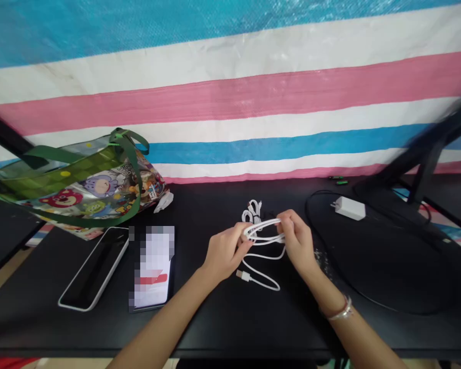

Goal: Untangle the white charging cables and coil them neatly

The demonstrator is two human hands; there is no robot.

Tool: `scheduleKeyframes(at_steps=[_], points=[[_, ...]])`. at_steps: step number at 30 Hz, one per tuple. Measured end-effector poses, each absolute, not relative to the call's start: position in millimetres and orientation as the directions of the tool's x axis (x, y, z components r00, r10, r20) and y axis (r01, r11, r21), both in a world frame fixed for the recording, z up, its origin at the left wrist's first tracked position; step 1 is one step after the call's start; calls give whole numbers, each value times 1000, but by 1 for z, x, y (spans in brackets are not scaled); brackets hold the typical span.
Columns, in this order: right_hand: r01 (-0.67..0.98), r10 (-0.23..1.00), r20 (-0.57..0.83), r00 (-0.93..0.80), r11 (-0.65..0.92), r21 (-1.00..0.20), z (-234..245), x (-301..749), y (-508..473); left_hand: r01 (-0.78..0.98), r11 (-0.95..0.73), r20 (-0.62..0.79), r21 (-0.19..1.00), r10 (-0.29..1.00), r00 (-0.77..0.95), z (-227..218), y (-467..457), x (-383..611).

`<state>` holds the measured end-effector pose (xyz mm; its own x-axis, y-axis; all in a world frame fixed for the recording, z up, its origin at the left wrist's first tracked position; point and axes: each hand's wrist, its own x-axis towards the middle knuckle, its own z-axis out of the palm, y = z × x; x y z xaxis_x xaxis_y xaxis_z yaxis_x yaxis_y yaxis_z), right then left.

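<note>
A white USB charging cable (263, 240), looped into a flat coil, is stretched between my two hands above the black table. My left hand (226, 250) pinches the coil's left end, and my right hand (297, 241) grips its right end. One loose length hangs below, its USB plug (243, 275) lying to the left near the tabletop. Just behind the coil sits a second white cable (252, 211), bundled and tied, partly hidden by the held loops. A bracelet circles my right wrist.
Left of my arms lie a white-edged phone (94, 269) and another phone with a lit screen (153, 269). A green-handled cartoon bag (100, 192) stands behind them. At right are a white power adapter (350, 208), a thin black cord (332, 256) and a black stand (426, 154).
</note>
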<state>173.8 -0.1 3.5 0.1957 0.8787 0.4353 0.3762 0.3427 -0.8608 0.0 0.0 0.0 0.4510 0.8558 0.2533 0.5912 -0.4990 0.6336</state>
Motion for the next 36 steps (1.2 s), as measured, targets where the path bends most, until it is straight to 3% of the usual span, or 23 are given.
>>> scheduleKeyframes(at_steps=[4,10,15,18,30,36], points=[[257,860,395,322,323,-911,5,176,3,559,-526,275,641,838,472,-1,1,2],[21,876,264,404,279,-960,1,174,6,479,-681,284,554,696,660,-5,2,5],[-329,941,72,332,187,-925,-2,183,11,474,-735,213,485,625,751,-6,1,6],[-456,971,16,238,127,-881,-4,190,13,454,-764,206,457,588,782,-5,0,6],[-614,1000,-13,1,-9,-789,-13,196,15,434,-818,268,377,545,795,-10,0,5],[-721,994,-102,-35,-96,-686,-11,192,13,417,-823,269,386,533,803,-13,1,5]])
